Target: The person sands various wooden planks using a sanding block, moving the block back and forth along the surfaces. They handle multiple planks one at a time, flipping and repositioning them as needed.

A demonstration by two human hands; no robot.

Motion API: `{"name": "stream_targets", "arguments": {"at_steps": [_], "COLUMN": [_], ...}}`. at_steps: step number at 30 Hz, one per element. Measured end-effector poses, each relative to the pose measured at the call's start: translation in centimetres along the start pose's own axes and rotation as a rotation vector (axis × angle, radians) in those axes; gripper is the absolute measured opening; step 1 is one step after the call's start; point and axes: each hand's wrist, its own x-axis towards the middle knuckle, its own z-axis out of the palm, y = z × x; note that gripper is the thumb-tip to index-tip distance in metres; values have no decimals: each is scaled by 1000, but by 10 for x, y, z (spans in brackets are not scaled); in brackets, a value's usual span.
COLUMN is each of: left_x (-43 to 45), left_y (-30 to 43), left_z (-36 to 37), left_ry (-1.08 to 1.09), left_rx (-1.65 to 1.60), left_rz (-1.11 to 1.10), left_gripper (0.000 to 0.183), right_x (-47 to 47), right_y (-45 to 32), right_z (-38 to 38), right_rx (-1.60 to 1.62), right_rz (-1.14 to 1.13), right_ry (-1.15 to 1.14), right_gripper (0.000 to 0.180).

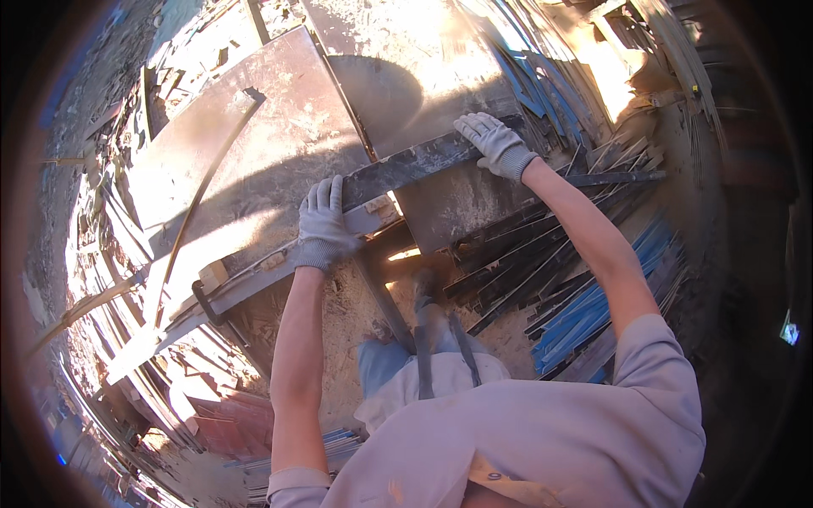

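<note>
A dark, scuffed board strip (413, 166) lies slantwise across large worn sheet panels (267, 120) in front of me. My left hand (321, 219), in a grey knit glove, rests at the strip's left end with its fingers over the edge. At the right end, my right hand (495, 145), gloved alike, lies on the strip with its fingers stretched out over it. Whether either thumb grips from below is hard to tell. A thin wooden lath (206, 181) lies on the left panel.
A metal rail (254, 279) with a small wood block (213, 274) and a dark clamp-like hook (206, 305) runs along the near side. Dark strips (514, 254) and blue strips (578, 324) are heaped at right. Scrap wood lies at left; sawdust covers the ground.
</note>
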Motion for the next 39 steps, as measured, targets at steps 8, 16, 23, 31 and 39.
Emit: {"name": "stream_targets", "arguments": {"at_steps": [8,16,23,31,39], "left_x": [-6,-7,-14,0,13], "left_y": [-13,7,9,5,-16], "left_z": [6,-18,-28,-12,6], "left_ry": [-37,-56,-61,-187,-126], "left_rx": [126,60,105,77,65], "left_rz": [-73,-36,-20,-135,-65], "left_gripper": [134,129,130,135,143], "right_x": [35,3,1,3,-84], "right_y": [-8,22,17,4,-20], "right_z": [-53,-24,-44,-55,-31], "right_rx": [94,105,130,233,401], "right_rz": [393,280,232,345,481], "right_ry": [-495,-205,-254,-319,-39], "right_gripper": [113,109,98,83,87]}}
